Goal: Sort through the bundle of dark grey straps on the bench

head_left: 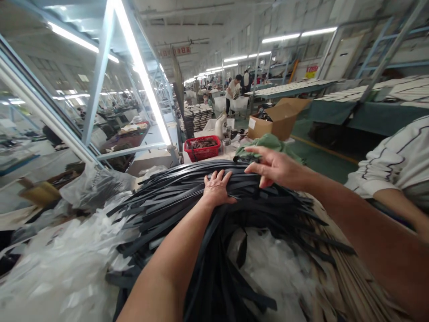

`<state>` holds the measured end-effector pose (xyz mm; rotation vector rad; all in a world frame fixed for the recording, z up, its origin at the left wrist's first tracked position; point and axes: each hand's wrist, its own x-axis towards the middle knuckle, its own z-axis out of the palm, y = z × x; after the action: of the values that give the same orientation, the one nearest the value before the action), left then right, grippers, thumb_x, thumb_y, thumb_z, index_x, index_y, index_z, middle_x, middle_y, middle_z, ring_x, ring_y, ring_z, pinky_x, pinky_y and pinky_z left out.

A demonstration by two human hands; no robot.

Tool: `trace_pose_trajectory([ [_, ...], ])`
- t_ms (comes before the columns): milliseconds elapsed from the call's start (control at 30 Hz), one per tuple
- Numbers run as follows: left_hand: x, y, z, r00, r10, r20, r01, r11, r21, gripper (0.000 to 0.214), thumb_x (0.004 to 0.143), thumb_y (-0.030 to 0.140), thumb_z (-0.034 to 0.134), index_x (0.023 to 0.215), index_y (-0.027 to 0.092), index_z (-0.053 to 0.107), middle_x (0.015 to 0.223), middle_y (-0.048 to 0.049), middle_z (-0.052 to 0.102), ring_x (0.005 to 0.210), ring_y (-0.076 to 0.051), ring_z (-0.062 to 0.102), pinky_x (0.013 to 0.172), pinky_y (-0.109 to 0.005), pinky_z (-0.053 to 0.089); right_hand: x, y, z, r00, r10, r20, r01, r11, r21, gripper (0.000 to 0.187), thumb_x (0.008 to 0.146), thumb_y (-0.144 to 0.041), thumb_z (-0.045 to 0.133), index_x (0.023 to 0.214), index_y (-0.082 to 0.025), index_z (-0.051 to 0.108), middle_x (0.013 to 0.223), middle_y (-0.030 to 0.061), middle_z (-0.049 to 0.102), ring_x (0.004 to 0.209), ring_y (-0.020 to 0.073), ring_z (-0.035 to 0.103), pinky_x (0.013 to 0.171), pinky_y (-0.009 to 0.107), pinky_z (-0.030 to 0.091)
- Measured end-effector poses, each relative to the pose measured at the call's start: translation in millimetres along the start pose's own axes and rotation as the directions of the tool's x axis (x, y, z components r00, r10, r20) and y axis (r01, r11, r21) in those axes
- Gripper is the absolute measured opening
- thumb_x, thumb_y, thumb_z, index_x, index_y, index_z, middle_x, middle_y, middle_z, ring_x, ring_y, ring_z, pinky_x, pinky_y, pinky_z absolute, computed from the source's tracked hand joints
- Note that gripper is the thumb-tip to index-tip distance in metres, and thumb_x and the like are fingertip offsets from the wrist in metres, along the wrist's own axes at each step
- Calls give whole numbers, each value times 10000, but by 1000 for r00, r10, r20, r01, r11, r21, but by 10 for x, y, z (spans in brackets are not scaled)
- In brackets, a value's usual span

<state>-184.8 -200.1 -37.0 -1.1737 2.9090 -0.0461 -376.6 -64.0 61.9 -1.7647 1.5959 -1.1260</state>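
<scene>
My left hand (217, 188) lies palm down on top of the strap pile (187, 210), fingers spread and flat, pressing but not closed round any strap; forearm runs up from bottom centre. My right hand (272, 167) hovers at the pile's far top edge, palm down, fingers loosely extended, thumb tucked under; tips touch or nearly touch the top straps, can't tell which; nothing gripped as far as I see.

Pile: long flat black straps, heaped in a mound at centre, ends fanning out left & right; some hang down the near side over white plastic (67, 264). Clear plastic bag (94, 185) sits just left of pile, crumpled. Under the right ends of the straps, tan strips (348, 277) lie fanned on the bench.

Beyond pile: red basket (202, 148) w/ dark pieces inside, near the far end of the bench; green cloth (268, 144) just behind my right hand; open carton (279, 118) further back, right of basket; white jug (220, 125) & small jars between basket and carton.

Right edge: a co-worker's striped sleeve (395, 161) and bare forearm, close beside my right arm; their hand out of frame.

Overhead left: lit tube lamp (142, 71) on a metal frame runs down the line. Background: person in white top (232, 91) standing at a distant table; stacked pale sheets on tables right.
</scene>
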Motion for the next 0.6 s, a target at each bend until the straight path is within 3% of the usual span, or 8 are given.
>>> trace_pose_trajectory([
  [67, -5, 21, -34, 999, -11, 38, 11, 1000, 7, 1206, 552, 703, 764, 1530, 318, 171, 1622, -100, 219, 1455, -390, 168, 1112, -689, 194, -311, 123, 164, 999, 29, -39, -40, 951, -305, 747, 828, -421, 625, 1477, -187, 338, 1158, 106, 698, 607, 186, 671, 652, 347, 560],
  [133, -45, 61, -82, 996, -25, 83, 24, 1000, 17, 1260, 524, 694, 787, 1537, 304, 147, 1632, -113, 182, 1464, -405, 141, 1108, -707, 181, -778, 220, 324, 986, 32, -162, -100, 897, -430, 746, 852, -412, 607, 1504, -220, 298, 1336, 123, 606, 682, 197, 700, 725, 361, 565],
  [233, -276, 148, -201, 991, -31, 127, 30, 999, 11, 1270, 508, 631, 832, 1536, 289, 169, 1636, -123, 163, 1470, -414, 133, 1112, -711, 169, -1698, 402, 645, 968, 84, -237, -141, 962, -234, 622, 938, -382, 498, 1501, -254, 269, 1386, 88, 569, 683, 140, 701, 664, 276, 574],
  [300, -616, 203, -320, 995, -35, 97, 37, 999, -16, 1189, 571, 572, 829, 1532, 287, 191, 1638, -118, 158, 1476, -399, 139, 1130, -680, 181, -2378, 581, 948, 961, 144, -235, -195, 958, -209, 500, 948, -388, 481, 1420, -240, 408, 1280, 86, 644, 715, 156, 711, 668, 274, 586],
  [367, -1134, 231, -458, 999, -35, -10, 34, 998, -52, 1055, 681, 509, 784, 1530, 282, 201, 1634, -114, 177, 1478, -370, 166, 1150, -623, 216, -3042, 768, 1305, 952, 182, -247, -238, 947, -216, 422, 946, -367, 460, 1347, -243, 492, 1136, 72, 708, 715, 172, 720, 631, 268, 595],
  [467, -2195, 208, -617, 977, -28, -210, 11, 997, -81, 849, 817, 400, 692, 1517, 276, 228, 1608, -111, 254, 1475, -320, 212, 1170, -562, 243, -3893, 934, 1843, 950, 215, -227, -262, 944, -201, 404, 952, -362, 468, 1344, -264, 482, 1218, 84, 678, 715, 157, 730, 630, 230, 605],
  [600, -3833, 250, -605, 932, -119, -342, 71, 986, -148, 633, 878, 276, 626, 1451, 251, 357, 1490, -130, 445, 1424, -289, 332, 1151, -521, 315, -4609, 883, 2419, 974, 164, -158, -194, 961, -198, 450, 944, -353, 478, 1388, -284, 453, 1272, 86, 645, 899, 218, 733, 771, 298, 631],
])
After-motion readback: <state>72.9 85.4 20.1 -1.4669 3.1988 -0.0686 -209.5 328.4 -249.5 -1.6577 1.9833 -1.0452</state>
